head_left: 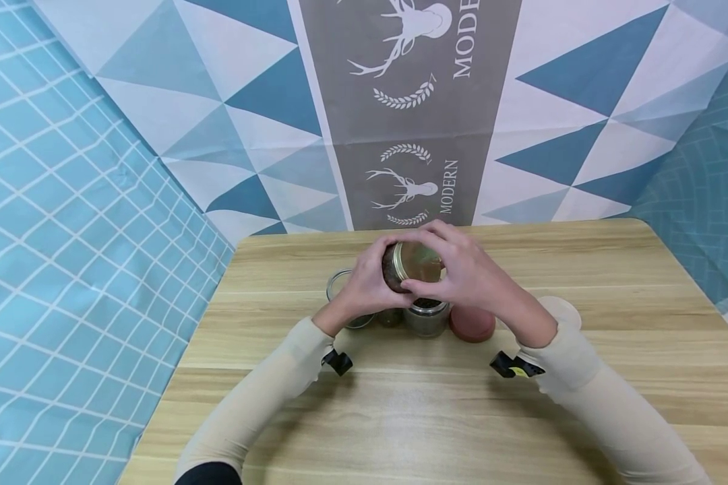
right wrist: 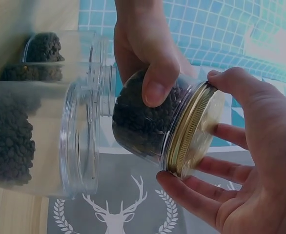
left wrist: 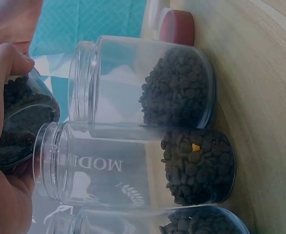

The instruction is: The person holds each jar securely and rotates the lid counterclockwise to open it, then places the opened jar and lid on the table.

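My left hand [head_left: 367, 283] grips a small clear jar [right wrist: 138, 122] full of dark pellets, tilted on its side above the table. Its ribbed gold lid [right wrist: 194, 131] sits on the mouth. From the other side, my right hand [head_left: 470, 266] holds that lid by the rim, thumb and fingers spread around it. Below both hands, several lidless clear jars stand in a row; a wide jar [left wrist: 177, 87], a narrower jar [left wrist: 196, 165] and a third jar [left wrist: 201, 224] each hold dark pellets at the bottom. The head view largely hides the row behind my hands.
A red lid [head_left: 472, 325] lies on the wooden table [head_left: 388, 417] just right of the jars. Farther right is a white round lid [head_left: 561, 310], partly behind my right wrist. A patterned cloth backdrop [head_left: 267, 135] rises at the table's far edge.
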Action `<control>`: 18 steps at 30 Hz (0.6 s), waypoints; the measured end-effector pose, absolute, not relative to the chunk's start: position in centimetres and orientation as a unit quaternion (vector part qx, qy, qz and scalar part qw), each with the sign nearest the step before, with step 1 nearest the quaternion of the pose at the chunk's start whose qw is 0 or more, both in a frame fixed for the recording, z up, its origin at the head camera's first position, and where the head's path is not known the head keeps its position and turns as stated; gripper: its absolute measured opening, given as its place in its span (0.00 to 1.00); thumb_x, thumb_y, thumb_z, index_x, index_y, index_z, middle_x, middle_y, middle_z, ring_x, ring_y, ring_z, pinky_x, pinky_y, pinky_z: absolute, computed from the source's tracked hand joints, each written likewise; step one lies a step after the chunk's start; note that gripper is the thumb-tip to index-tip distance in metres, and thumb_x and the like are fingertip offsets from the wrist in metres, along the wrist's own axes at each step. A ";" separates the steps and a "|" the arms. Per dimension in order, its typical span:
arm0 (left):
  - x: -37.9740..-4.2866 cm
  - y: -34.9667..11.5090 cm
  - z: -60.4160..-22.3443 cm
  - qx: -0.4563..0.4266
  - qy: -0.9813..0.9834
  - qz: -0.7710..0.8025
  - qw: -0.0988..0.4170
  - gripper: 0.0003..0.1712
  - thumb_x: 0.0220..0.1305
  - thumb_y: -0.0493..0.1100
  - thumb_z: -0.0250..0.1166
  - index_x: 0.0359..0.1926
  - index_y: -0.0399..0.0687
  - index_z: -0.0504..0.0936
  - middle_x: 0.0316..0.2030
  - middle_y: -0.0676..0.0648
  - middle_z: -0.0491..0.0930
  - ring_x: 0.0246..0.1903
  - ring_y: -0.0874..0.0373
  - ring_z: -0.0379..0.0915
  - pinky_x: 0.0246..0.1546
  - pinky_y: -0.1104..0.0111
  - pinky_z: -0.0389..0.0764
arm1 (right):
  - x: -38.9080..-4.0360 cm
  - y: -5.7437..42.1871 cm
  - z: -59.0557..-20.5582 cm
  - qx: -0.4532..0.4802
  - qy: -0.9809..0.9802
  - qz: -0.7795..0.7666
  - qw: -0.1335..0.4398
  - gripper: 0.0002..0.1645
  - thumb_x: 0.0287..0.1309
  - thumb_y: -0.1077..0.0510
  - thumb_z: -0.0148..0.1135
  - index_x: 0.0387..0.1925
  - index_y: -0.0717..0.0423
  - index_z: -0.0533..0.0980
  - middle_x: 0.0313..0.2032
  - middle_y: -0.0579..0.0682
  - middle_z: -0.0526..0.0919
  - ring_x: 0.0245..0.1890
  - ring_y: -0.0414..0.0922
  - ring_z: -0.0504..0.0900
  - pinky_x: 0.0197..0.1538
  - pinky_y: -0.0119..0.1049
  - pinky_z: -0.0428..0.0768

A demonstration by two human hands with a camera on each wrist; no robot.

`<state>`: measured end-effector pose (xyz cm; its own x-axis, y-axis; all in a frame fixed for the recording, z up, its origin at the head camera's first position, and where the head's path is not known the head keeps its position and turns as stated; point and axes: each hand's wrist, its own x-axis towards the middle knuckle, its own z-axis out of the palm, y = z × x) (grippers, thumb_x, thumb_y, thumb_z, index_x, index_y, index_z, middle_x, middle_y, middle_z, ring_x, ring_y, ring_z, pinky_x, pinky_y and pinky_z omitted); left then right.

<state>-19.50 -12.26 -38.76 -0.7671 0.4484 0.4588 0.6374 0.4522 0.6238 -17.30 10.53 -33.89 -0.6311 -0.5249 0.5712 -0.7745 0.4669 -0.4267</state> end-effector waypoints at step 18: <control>-19.6 -12.4 -38.8 -0.323 -0.835 -0.435 0.100 0.55 0.43 0.39 0.87 0.73 0.34 0.73 0.67 0.36 0.84 0.63 0.42 0.84 0.71 0.51 0.86 | -18.5 11.6 -34.0 0.531 -0.768 0.295 0.205 0.38 0.52 0.64 0.81 0.68 0.54 0.84 0.70 0.61 0.83 0.68 0.60 0.82 0.69 0.62 0.85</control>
<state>-19.57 -12.36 -38.83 -0.7714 0.4513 0.4486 0.6262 0.4130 0.6613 -18.54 11.57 -33.95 -0.3518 -0.6948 0.6273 -0.9361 0.2621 -0.2347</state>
